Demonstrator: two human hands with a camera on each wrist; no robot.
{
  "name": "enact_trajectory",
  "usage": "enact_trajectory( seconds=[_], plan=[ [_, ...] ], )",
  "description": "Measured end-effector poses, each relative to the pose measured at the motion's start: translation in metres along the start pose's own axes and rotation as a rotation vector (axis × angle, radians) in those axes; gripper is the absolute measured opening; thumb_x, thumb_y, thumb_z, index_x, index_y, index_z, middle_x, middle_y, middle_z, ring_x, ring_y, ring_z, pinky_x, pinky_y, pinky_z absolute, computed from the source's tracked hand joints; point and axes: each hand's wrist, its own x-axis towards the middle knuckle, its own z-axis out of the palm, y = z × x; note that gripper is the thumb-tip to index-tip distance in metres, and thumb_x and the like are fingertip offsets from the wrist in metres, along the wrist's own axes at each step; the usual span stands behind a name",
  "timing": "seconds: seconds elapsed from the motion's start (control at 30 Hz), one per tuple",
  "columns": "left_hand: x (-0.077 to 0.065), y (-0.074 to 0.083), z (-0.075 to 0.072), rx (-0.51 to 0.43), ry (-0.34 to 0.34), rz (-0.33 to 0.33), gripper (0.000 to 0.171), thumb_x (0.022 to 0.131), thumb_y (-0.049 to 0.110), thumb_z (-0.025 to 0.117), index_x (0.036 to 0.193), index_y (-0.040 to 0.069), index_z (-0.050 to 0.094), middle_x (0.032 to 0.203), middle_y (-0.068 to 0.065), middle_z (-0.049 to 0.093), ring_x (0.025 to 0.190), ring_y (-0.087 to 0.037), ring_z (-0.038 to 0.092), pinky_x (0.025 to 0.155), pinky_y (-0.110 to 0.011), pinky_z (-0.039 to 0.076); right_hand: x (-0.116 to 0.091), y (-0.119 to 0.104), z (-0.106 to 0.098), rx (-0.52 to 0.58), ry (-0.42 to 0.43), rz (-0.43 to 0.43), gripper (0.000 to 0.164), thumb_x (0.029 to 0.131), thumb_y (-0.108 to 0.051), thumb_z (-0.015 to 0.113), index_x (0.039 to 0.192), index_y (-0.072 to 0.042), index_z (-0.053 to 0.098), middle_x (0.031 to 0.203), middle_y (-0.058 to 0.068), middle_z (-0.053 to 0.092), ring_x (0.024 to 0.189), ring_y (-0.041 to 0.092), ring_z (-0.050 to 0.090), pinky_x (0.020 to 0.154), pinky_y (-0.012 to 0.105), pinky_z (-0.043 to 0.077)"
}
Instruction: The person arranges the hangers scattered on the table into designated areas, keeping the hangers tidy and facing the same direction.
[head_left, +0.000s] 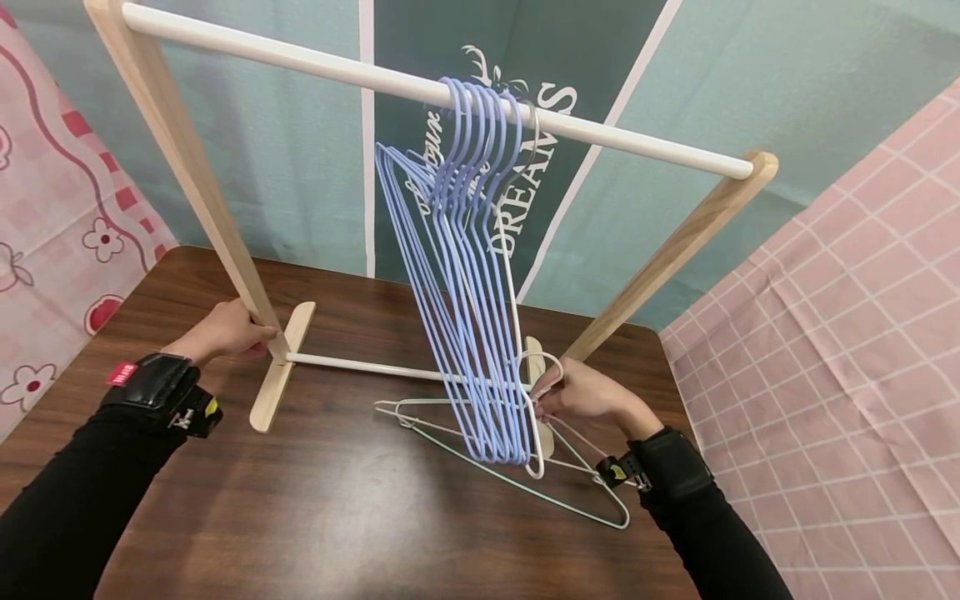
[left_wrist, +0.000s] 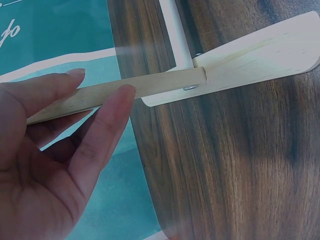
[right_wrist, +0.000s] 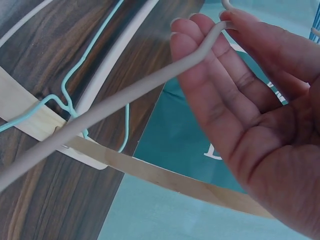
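In the head view my left hand (head_left: 231, 327) grips the lower part of the left wooden post (head_left: 197, 179) of a clothes rack. Thumb and fingers hold the post's edges in the left wrist view. My right hand (head_left: 588, 390) pinches a white clothes hanger (right_wrist: 115, 102) near the base of its hook, beside the rack's right foot. A mint-green hanger (head_left: 502, 477) lies on the table below it. Several blue hangers (head_left: 450, 275) hang bunched on the white top rail (head_left: 300, 57), with a white hanger (head_left: 511, 279) at their right end.
A lower white bar (head_left: 367, 365) joins the rack's feet; the left foot (head_left: 272, 400) rests on the brown wooden table (head_left: 300, 517). Behind hangs a teal curtain (head_left: 300, 167). Pink patterned cloths flank both sides.
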Motion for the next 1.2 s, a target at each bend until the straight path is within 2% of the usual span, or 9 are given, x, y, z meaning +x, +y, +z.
enact_trajectory(
  seconds=[0.2,0.43,0.67,0.87,1.03,1.2],
  plan=[
    [0.000,0.001,0.000,-0.002,-0.002,-0.003,0.034,0.089,0.010,0.055,0.100,-0.021,0.051,0.069,-0.014,0.062,0.063,-0.022,0.062,0.055,-0.033,0.049,-0.003,-0.004,-0.002,-0.010,0.040,0.013,0.011,0.080,0.006,0.062,0.089,0.006,0.069,0.074,0.020,0.064,0.064,0.020,0.059,0.059,0.028,0.048],
    [0.000,0.002,0.000,0.014,0.004,0.003,0.032,0.089,0.011,0.055,0.097,-0.020,0.053,0.067,-0.011,0.061,0.061,-0.021,0.060,0.055,-0.035,0.048,-0.006,-0.008,-0.008,-0.045,0.085,0.006,0.010,0.082,0.002,0.062,0.087,0.001,0.070,0.074,0.015,0.066,0.065,0.026,0.063,0.062,0.039,0.052],
    [0.001,0.001,0.001,0.009,0.007,0.004,0.032,0.088,0.009,0.055,0.098,-0.021,0.052,0.067,-0.011,0.062,0.062,-0.022,0.062,0.055,-0.035,0.049,-0.007,-0.012,-0.014,-0.117,0.152,0.003,0.008,0.081,-0.003,0.066,0.086,0.000,0.071,0.075,0.011,0.068,0.068,0.026,0.064,0.060,0.028,0.049],
    [0.001,0.000,0.002,0.013,0.018,0.022,0.028,0.088,0.008,0.055,0.096,-0.018,0.054,0.066,-0.009,0.062,0.062,-0.021,0.061,0.053,-0.031,0.048,-0.008,-0.016,-0.016,-0.105,0.193,0.054,0.009,0.080,-0.004,0.067,0.087,-0.002,0.072,0.079,0.010,0.069,0.072,0.025,0.065,0.060,0.028,0.050],
    [0.000,0.001,0.001,0.021,0.017,0.022,0.028,0.088,0.009,0.056,0.096,-0.018,0.054,0.066,-0.009,0.062,0.062,-0.022,0.061,0.052,-0.030,0.047,-0.008,-0.017,-0.017,-0.091,0.211,0.052,0.010,0.080,0.000,0.065,0.087,0.001,0.071,0.077,0.013,0.068,0.064,0.024,0.062,0.055,0.026,0.049],
    [0.000,0.001,0.001,0.016,0.017,0.022,0.028,0.087,0.009,0.055,0.095,-0.018,0.055,0.065,-0.009,0.062,0.062,-0.022,0.061,0.052,-0.029,0.046,-0.010,-0.019,-0.017,-0.045,0.241,0.067,0.011,0.081,0.003,0.063,0.090,0.006,0.069,0.079,0.015,0.068,0.063,0.024,0.063,0.058,0.033,0.053]
  ],
)
